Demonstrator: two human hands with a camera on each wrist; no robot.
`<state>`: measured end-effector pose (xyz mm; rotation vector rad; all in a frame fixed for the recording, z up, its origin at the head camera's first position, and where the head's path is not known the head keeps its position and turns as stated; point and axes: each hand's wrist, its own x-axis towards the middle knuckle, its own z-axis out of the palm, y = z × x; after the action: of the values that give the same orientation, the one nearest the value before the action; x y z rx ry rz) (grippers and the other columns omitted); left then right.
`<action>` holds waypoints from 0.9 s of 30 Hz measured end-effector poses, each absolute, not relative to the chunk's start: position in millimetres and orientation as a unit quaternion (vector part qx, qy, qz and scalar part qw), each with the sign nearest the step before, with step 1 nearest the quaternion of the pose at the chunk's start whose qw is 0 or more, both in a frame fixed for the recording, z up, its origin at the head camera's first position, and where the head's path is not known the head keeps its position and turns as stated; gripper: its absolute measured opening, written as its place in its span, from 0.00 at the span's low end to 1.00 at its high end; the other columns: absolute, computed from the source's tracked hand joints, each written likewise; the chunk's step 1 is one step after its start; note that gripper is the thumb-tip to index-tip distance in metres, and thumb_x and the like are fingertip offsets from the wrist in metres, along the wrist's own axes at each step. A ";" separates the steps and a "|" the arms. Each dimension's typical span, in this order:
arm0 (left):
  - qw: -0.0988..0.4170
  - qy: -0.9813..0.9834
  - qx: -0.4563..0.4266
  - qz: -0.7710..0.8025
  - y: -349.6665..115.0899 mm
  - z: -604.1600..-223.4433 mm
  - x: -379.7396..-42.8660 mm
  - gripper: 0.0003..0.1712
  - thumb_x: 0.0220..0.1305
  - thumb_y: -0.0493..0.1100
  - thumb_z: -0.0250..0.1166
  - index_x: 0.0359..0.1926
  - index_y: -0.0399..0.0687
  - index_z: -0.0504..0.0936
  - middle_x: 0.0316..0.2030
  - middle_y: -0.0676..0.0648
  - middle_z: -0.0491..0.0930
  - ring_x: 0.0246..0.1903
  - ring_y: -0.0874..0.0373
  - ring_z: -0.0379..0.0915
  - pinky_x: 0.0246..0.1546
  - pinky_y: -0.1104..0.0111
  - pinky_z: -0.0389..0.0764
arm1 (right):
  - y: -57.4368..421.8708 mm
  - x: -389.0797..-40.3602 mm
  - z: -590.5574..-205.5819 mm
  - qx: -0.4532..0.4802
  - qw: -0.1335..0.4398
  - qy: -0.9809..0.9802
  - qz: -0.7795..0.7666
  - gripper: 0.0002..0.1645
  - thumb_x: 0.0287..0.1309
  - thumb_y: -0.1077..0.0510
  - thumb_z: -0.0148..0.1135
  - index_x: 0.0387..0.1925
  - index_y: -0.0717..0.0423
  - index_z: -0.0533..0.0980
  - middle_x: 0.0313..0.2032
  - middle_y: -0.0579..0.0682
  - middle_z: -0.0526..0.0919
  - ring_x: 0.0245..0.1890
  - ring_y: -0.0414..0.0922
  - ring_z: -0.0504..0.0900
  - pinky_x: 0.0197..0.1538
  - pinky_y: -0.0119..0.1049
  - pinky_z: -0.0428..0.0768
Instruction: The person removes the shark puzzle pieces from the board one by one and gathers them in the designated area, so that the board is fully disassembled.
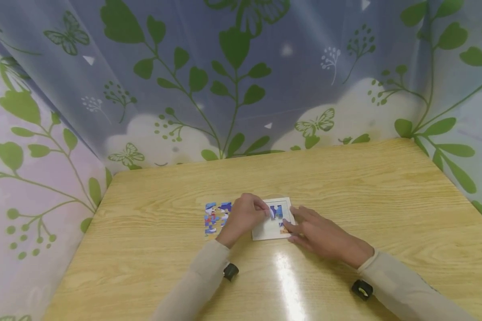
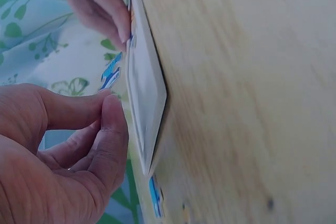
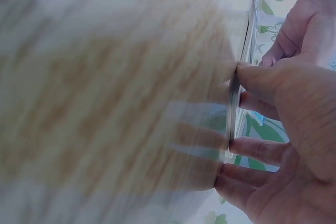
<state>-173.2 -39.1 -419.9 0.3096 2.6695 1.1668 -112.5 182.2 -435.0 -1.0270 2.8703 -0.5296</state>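
Note:
A white puzzle tray (image 1: 265, 230) lies on the wooden table, with an orange-and-blue piece (image 1: 284, 228) in its lower right corner. Above the tray, my left hand (image 1: 246, 217) pinches a blue-and-white puzzle piece (image 2: 110, 80) between thumb and index finger. In the head view, more blue pieces (image 1: 279, 211) show beside those fingertips; where the held one ends is hard to tell. My right hand (image 1: 323, 235) rests at the tray's right side, its extended fingers touching the edge and the index finger over the corner piece. Left of the tray lie several loose puzzle pieces (image 1: 210, 218), partly hidden by my left hand.
The wooden table (image 1: 365, 191) reaches back to a curtain (image 1: 265, 102) printed with leaves and butterflies, which also hangs along both sides. A bright reflection runs across the tabletop in front of the tray. Each sleeve has a small black device at the wrist.

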 end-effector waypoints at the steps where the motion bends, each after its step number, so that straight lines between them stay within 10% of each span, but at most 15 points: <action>1: 0.105 0.905 0.104 0.400 -41.8 -419.7 -173.1 0.02 0.59 0.35 0.70 0.32 0.43 0.89 0.30 0.51 0.83 0.31 0.57 0.76 0.32 0.66 0.77 | 182.3 -112.5 -434.9 -0.332 0.024 0.927 -0.172 0.23 0.70 0.55 0.63 0.61 0.63 0.78 0.66 0.75 0.68 0.67 0.72 0.64 0.67 0.64 0.65; 27: 0.107 0.908 0.050 0.403 -111.4 -419.8 -161.3 0.02 0.58 0.35 0.72 0.32 0.41 0.87 0.27 0.49 0.83 0.26 0.57 0.76 0.27 0.67 0.78 | 183.6 -112.5 -437.2 -0.341 0.016 0.921 -0.188 0.23 0.70 0.56 0.62 0.60 0.65 0.78 0.65 0.70 0.72 0.69 0.69 0.63 0.68 0.64 0.63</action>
<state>-161.3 -111.4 -419.8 0.1459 2.6719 1.1861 -112.5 183.6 -437.2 -1.0614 2.8644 -0.5858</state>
